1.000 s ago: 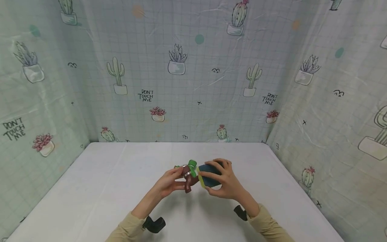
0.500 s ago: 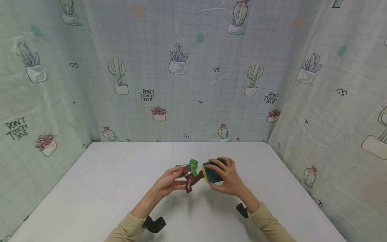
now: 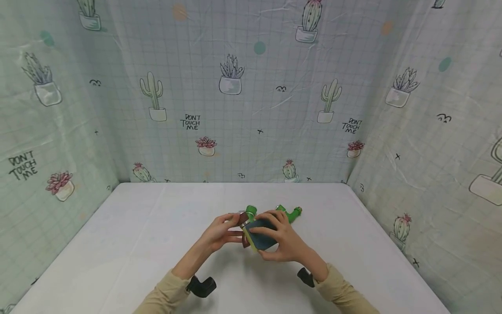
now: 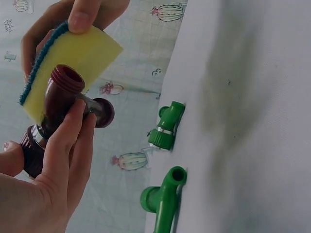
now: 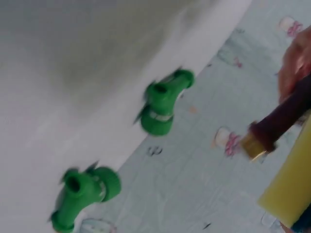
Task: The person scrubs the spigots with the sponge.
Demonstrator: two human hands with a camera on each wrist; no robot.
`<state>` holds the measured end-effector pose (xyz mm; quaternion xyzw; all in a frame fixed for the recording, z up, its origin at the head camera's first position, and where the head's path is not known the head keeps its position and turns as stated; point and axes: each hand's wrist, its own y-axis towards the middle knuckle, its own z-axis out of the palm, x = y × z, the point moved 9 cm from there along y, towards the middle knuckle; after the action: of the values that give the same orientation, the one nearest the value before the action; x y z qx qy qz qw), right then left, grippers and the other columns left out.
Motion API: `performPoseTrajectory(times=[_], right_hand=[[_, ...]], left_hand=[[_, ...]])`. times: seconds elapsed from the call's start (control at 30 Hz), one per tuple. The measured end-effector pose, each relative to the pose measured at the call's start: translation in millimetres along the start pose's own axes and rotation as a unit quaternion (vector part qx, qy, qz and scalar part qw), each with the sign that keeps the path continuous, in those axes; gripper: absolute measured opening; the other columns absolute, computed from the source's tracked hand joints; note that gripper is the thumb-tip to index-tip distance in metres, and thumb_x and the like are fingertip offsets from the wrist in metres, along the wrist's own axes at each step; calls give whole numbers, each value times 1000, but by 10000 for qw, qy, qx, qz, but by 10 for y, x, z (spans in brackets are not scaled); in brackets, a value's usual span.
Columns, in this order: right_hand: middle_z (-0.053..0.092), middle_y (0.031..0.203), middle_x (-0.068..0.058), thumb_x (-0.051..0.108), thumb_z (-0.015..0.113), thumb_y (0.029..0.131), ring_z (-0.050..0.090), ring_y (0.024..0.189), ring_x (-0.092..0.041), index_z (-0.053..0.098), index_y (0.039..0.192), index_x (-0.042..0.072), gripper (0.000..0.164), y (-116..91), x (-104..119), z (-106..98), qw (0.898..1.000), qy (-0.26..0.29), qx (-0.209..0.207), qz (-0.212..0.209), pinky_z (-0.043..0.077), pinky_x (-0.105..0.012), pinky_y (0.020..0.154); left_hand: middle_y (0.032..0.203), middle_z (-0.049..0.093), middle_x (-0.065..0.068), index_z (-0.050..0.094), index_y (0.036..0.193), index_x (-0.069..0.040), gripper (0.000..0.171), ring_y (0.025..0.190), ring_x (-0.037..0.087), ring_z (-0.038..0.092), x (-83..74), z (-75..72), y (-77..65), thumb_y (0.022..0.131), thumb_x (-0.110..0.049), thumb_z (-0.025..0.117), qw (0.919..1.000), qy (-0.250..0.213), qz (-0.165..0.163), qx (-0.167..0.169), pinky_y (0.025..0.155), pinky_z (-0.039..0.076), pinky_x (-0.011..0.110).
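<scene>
My left hand (image 3: 221, 235) grips a dark brown plastic tap (image 4: 58, 102) by its ribbed end, holding it above the table, with the threaded opening facing the left wrist camera. A sponge (image 3: 260, 234), yellow on one side and dark blue on the scouring side, is pinched between the fingers and thumb of my right hand (image 3: 288, 242). Its yellow face (image 4: 99, 53) lies along the brown tap. In the head view the sponge covers much of the tap; in the right wrist view a brass-coloured tip (image 5: 253, 145) of the tap sticks out beside the sponge.
Two green plastic taps lie on the white table (image 3: 157, 244) beyond my hands, one tap (image 3: 251, 211) behind the brown tap and the other tap (image 3: 294, 213) farther right. A patterned cloth (image 3: 251, 109) surrounds the table at the back and sides.
My right hand first shifted slightly right and up with the sponge, then came left and down over the brown tap. The right green tap now shows. My left hand stays nearly in place.
</scene>
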<state>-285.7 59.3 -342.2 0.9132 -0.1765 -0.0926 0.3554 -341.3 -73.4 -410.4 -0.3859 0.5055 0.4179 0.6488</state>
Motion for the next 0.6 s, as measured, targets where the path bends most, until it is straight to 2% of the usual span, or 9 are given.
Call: performPoseTrajectory(times=[0.17,0.33,0.47,0.6], right_hand=[[46,122,-8,45,59,75,33,110,-24,56,115,27,44,-120,-283,-37,9989,-290,45,360,32,-47,87],[45,122,-11,45,57,77,32,109,-27,55,115,25,43,-184,-487,-180,9949,-719,-175,681,26,-49,87],[45,122,-11,46,59,75,32,110,-27,53,119,23,49,-136,-331,-230,9959,-640,-427,468,28,-52,88],[45,122,-9,43,69,67,33,113,-26,48,126,20,67,-25,-45,-130,9983,-516,-280,4,28,-54,92]], left_hand=[[106,53,10,39,127,6,54,92,29,62,18,31,-4,91,-33,47,9996,-151,-81,204,78,52,45],[104,55,6,37,131,3,54,95,28,61,46,7,16,92,-33,45,9984,-492,-252,84,83,51,42],[98,59,2,41,130,0,52,92,23,61,58,-47,20,92,-35,44,9966,-727,-353,-165,84,51,38],[98,56,3,41,129,2,53,90,21,61,53,-72,21,91,-36,44,9963,-757,-318,-267,83,52,37]])
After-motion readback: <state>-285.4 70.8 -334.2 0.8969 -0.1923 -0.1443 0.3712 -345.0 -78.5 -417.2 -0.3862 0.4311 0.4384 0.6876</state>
